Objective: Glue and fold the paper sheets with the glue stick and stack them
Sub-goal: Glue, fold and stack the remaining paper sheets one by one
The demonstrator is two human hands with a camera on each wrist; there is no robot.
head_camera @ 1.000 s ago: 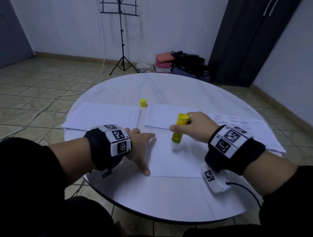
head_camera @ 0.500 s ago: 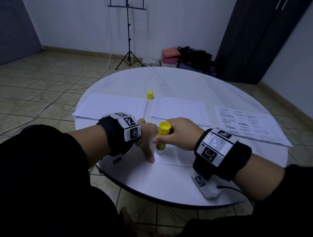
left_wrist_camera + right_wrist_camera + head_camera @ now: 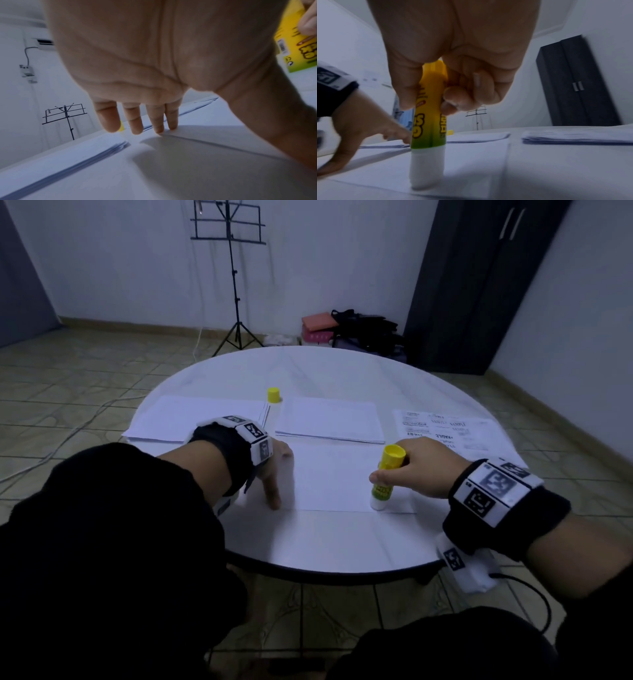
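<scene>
A white paper sheet (image 3: 335, 477) lies flat in front of me on the round table (image 3: 325, 542). My right hand (image 3: 416, 470) grips the yellow-green glue stick (image 3: 385, 477) upright, its white tip pressed on the sheet's near right corner; the right wrist view shows the glue stick (image 3: 429, 128) clearly. My left hand (image 3: 275, 470) lies flat with straight fingers (image 3: 135, 124) holding down the sheet's left edge.
A stack of plain sheets (image 3: 198, 419) lies at the back left and a smaller stack (image 3: 330, 421) at the back middle. The yellow glue cap (image 3: 273, 395) stands between them. A printed sheet (image 3: 448, 429) lies at the right.
My right hand has slid the glue stick from beside my left hand rightward along the sheet's near edge to its right corner. My left hand stays pressed on the sheet.
</scene>
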